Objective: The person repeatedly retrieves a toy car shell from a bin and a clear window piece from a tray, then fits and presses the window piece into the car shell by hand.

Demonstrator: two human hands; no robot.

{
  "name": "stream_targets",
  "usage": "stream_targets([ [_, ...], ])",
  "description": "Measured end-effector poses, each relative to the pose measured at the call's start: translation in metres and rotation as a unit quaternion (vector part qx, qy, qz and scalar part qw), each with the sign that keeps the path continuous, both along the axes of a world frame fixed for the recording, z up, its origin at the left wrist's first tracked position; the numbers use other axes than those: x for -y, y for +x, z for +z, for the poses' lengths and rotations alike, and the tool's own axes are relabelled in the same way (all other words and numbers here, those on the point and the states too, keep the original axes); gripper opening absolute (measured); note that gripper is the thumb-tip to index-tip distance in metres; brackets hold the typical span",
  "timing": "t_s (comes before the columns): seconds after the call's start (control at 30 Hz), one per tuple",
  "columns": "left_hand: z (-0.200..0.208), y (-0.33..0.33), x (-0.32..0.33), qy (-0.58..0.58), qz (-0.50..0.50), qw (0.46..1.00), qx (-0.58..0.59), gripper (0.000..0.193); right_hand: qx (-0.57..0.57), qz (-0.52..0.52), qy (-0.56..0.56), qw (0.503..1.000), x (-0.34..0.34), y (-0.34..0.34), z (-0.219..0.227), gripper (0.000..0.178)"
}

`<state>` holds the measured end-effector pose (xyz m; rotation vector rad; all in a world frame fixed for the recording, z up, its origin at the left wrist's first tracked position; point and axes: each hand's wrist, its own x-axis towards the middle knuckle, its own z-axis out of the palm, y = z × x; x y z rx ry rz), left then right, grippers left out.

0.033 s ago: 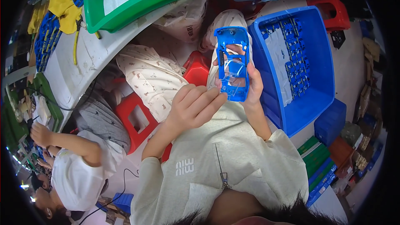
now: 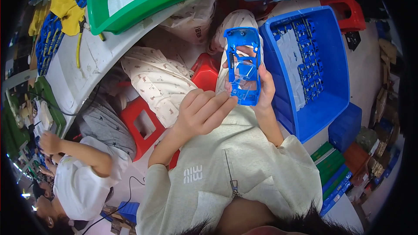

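Observation:
A blue toy car body shell [image 2: 244, 38] with open window gaps is held out over my lap, its hollow inside facing me. My right hand [image 2: 265, 88] is closed around its right side, with fingers showing behind it through the gaps. A clear plastic window piece [image 2: 246, 70] lies within the shell, slightly tilted. My left hand [image 2: 204, 111] is closed, thumb and fingertips pinched together at the shell's lower left corner, against the lower end of the clear piece. The exact grip of those fingertips is partly hidden.
A blue bin [image 2: 300, 122] on my right holds rows of blue car shells [image 2: 310, 61] and white sheeting. Ahead is a green tray [image 2: 143, 17] on a white table [image 2: 82, 69]. Red stools [image 2: 141, 126] stand to the left, near a co-worker in a white shirt [image 2: 82, 185].
My hands and the car shell hold practically the same position. The co-worker's raised hand at the left has shifted slightly to the right.

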<state>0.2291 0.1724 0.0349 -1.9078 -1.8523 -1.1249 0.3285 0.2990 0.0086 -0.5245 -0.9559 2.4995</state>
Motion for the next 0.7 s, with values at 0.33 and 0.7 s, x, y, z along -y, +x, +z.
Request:
stream_targets([
  [0.33,0.003,0.003,0.002,0.017,0.002,1.000,-0.003,0.028,-0.010,-0.003,0.000,1.000,0.003,-0.005,0.006,0.060],
  [0.7,0.002,0.016,-0.003,-0.046,0.050,0.997,-0.029,0.031,-0.043,0.020,-0.060,0.997,0.013,-0.001,-0.001,0.050],
])
